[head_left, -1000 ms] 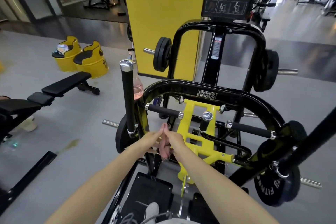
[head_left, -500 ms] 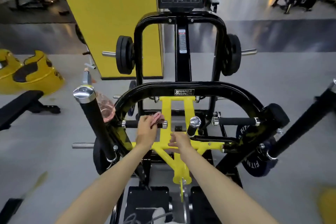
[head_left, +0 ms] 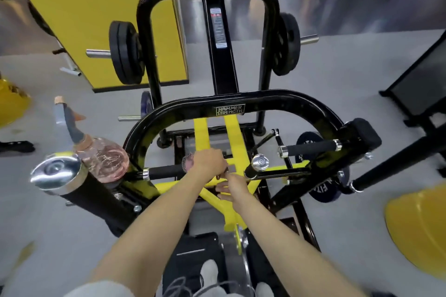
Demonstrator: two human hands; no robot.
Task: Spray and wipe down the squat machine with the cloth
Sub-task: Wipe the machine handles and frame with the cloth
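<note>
Grey gym floor and a yellow wall lie beyond the squat machine. The cloth is bunched under your left grip, whose fingers curl round it and the black handle. Only a pinkish, textured fold shows at that grip's left edge. Your right grip lies just nearer and to the right, fingers fairly straight on the yellow linkage. A pink spray bottle sits left of the handle, beside a chrome-capped post.
</note>
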